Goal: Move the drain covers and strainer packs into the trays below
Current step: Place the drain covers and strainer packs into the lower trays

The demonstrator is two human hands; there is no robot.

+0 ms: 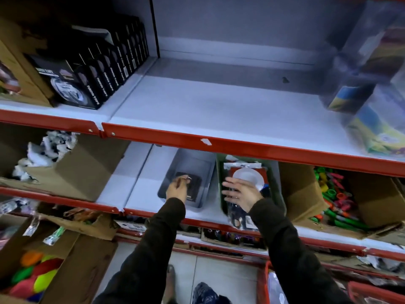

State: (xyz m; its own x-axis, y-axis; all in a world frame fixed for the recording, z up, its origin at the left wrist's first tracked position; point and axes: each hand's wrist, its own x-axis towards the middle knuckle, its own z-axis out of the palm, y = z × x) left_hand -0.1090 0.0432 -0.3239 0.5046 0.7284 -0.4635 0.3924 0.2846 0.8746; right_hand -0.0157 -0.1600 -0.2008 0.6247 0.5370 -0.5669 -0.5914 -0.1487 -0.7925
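Under the left hand [177,189]: dark drain cover [194,183] lying in the grey tray [203,163]; fingers bunched, grip unclear
Right hand [240,195]: fingers spread (holding nothing) over strainer packs [246,172]
Green tray [220,172]: holds those packs, just right of the grey one

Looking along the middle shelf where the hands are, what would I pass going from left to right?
Cardboard box of white items → grey tray with the left hand over it → green tray of strainer packs, right hand in front → cardboard box of colourful items.
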